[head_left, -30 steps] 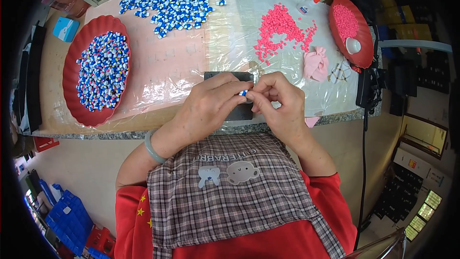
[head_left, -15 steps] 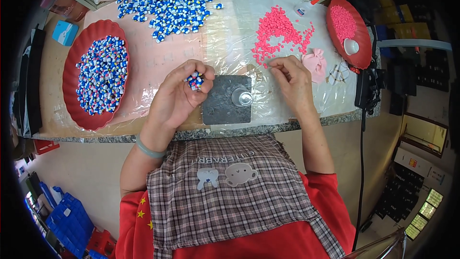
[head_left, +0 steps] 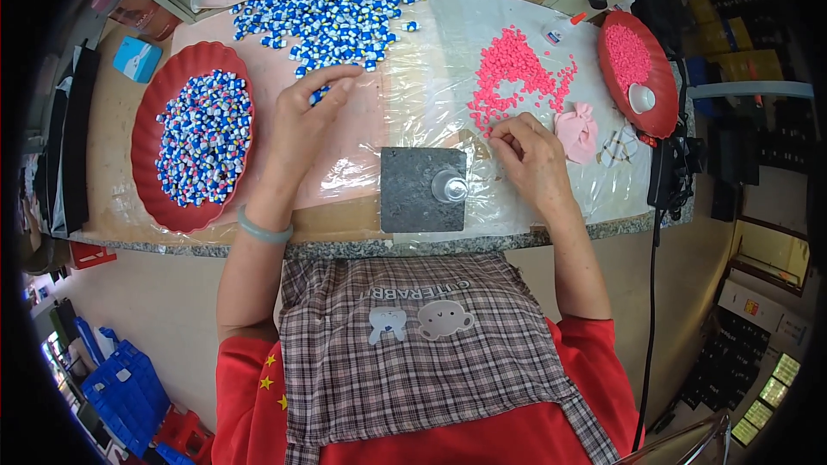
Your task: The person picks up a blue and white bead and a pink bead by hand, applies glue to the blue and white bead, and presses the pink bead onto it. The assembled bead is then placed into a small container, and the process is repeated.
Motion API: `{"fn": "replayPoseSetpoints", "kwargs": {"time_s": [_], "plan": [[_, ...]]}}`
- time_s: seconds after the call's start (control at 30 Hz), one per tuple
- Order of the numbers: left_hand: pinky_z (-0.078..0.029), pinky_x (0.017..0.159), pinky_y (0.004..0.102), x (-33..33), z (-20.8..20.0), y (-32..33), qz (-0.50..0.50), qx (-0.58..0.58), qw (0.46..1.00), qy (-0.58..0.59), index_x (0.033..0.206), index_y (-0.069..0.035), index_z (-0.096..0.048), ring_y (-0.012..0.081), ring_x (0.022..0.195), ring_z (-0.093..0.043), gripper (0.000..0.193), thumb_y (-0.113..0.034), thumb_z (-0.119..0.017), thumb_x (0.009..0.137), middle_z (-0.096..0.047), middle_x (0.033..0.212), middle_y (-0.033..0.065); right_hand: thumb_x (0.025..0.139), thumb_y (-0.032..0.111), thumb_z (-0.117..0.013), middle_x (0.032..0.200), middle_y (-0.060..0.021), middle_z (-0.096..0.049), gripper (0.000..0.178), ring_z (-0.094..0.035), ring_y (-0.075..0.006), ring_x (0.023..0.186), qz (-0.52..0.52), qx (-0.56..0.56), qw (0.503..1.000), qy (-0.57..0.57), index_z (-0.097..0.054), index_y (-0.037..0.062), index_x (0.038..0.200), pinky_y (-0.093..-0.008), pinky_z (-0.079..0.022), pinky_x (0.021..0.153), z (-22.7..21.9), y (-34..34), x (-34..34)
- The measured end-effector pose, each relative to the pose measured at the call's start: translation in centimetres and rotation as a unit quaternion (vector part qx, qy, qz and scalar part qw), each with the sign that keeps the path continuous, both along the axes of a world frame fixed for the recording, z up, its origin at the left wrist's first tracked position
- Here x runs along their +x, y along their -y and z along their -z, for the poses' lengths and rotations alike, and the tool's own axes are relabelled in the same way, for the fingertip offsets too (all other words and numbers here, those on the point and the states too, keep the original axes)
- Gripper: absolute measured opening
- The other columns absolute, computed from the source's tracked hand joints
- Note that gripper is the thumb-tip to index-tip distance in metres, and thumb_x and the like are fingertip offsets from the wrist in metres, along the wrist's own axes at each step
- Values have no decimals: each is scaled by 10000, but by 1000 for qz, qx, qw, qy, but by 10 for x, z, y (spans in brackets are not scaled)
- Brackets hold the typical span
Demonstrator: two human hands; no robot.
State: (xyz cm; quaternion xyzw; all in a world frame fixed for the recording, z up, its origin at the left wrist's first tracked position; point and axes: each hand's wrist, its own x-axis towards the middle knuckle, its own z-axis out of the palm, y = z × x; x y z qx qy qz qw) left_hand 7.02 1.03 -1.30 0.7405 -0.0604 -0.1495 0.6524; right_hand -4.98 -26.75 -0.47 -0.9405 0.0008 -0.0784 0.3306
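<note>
My left hand (head_left: 310, 116) is at the near edge of a heap of small blue-and-white figure-like pieces (head_left: 340, 13). Its fingers curl over a few of these pieces, with blue showing beside the thumb; the rest of the palm is hidden. At the near edge of a scatter of small pink pieces (head_left: 508, 60), my right hand (head_left: 536, 159) has thumb and fingertips drawn together. Whatever may be between them is hidden. Between my hands lies a dark grey square slab (head_left: 413, 198), bearing a small clear round cup (head_left: 449, 186).
On the left is a red scalloped tray (head_left: 146, 168) of blue-and-white pieces with pink bits. A second red tray (head_left: 659, 112) at right holds pink pieces and a white cup (head_left: 641, 98). Nearby are a pink cloth bow (head_left: 576, 133) and a small bottle with a red tip (head_left: 558, 32).
My left hand has moved away from beside the slab, up and left to the blue-and-white heap, turning its palm down. My right hand stays by the pink pieces. The whole view has shifted slightly.
</note>
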Motion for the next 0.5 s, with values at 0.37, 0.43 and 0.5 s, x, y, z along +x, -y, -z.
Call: {"fn": "replayPoseSetpoints", "kwargs": {"time_s": [0.37,0.43,0.5], "plan": [[-508,633,407,25,-1,29,37,321,856,404,898,-58,-658,307,737,-636,120,-164,-656,841,-624,827,111,792,26,-669,879,-80,-622,92,-642,-265,732,-31,-16,999,9,-625,35,872,-356,-508,630,-6,3,-5],[-508,621,401,25,2,26,29,351,845,402,865,-55,-646,299,732,-640,129,-180,-663,837,-632,831,110,798,35,-670,883,-78,-624,87,-638,-266,735,-34,-3,999,-33,-631,42,874,-367,-505,632,-11,7,-6],[-507,611,397,27,5,27,35,370,839,398,856,-58,-644,291,730,-643,153,-207,-669,834,-639,840,112,800,17,-668,879,-83,-620,105,-631,-245,721,-27,0,1000,-15,-640,32,901,-343,-499,633,-8,7,-6]]}}
